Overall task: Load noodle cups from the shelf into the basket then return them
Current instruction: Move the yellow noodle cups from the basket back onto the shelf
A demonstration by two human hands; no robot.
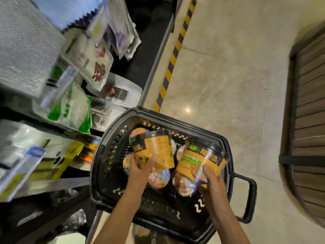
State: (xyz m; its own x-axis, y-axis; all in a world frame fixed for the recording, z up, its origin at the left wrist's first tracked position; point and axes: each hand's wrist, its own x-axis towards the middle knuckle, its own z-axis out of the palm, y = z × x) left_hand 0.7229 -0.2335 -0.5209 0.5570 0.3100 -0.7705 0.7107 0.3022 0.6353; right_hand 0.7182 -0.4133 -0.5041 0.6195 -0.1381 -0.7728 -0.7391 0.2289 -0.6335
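A black plastic basket (pixel 109 143) stands on the floor below me, beside the shelf. Several noodle cups lie in it with their foil lids up, one of them (pixel 159 180) between my wrists. My left hand (pixel 140 170) grips an orange and black noodle cup (pixel 156 148) by its base, held above the basket. My right hand (pixel 212 175) grips a second orange noodle cup (pixel 202 160), tilted to the right over the basket's right side.
The shelf (pixel 58 182) on the left holds bagged goods: a green and white bag (pixel 70 110), a white bag with red characters (pixel 91 62) and yellow packs (pixel 70 159). A yellow and black hazard strip (pixel 173 57) runs along the tiled floor. A wooden slatted structure (pixel 307 120) stands at the right.
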